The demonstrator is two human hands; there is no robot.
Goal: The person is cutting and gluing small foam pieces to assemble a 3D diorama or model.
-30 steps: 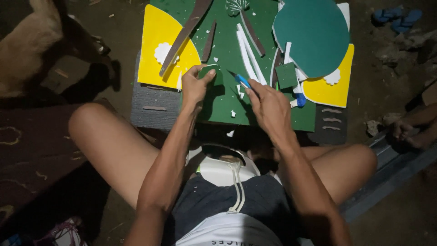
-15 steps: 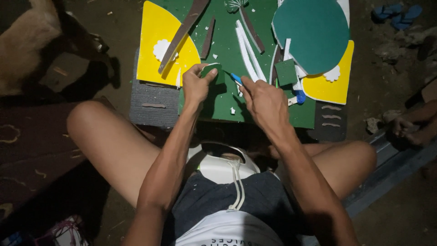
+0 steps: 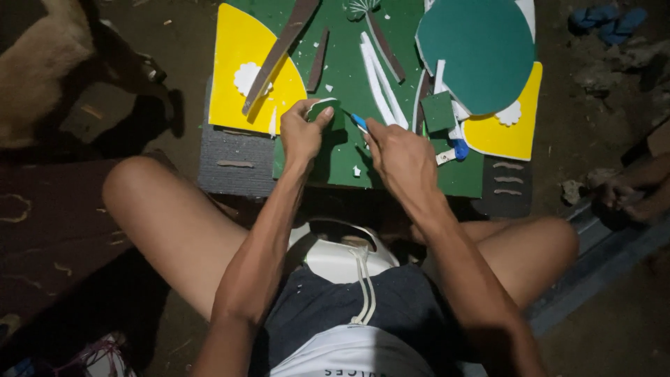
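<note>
Left hand [image 3: 301,136] lifted green piece [image 3: 322,109], blue cutter [image 3: 359,123] beside, yellow sheet [image 3: 246,49] behind

Bare arms and legs, dark grey shorts [image 3: 328,307], white drawstring [image 3: 363,286], white shirt hem [image 3: 352,352]

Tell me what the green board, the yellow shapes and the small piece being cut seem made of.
Green board: probably matte craft foam sheet; white crumbs lie on it. Yellow shapes: likely the same foam, flat, cleanly cut curves. Small green piece in the left hand: foam too, white edge showing.
</note>
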